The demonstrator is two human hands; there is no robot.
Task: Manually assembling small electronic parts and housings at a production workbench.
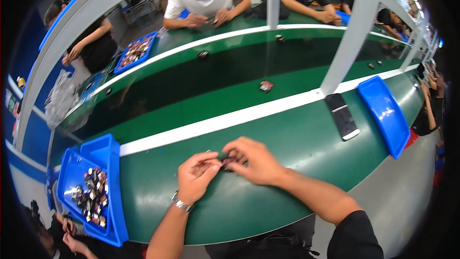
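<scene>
In front of me, a little above the green worktop (287, 163), a small dark and reddish part (227, 162) is between my two hands. My right hand (256, 162) curls its thumb and fingers around the part from the right. The thumb and fingertips of my left hand (195, 176) pinch its left side; a metal watch is on that wrist. Fingers cover most of the part, so its exact kind is not visible. To the left of my hands stands a blue tray (67, 182) with a pile of small black, reddish and metallic parts (93, 194).
The tray sits on another blue bin (115, 163). Past a white rail (225, 123), a green conveyor belt (191, 108) carries scattered parts, one reddish (266, 86). To the right lie a black phone-like object (342, 117) and a blue tray (385, 115). Grey posts (350, 38) rise there. Co-workers sit opposite.
</scene>
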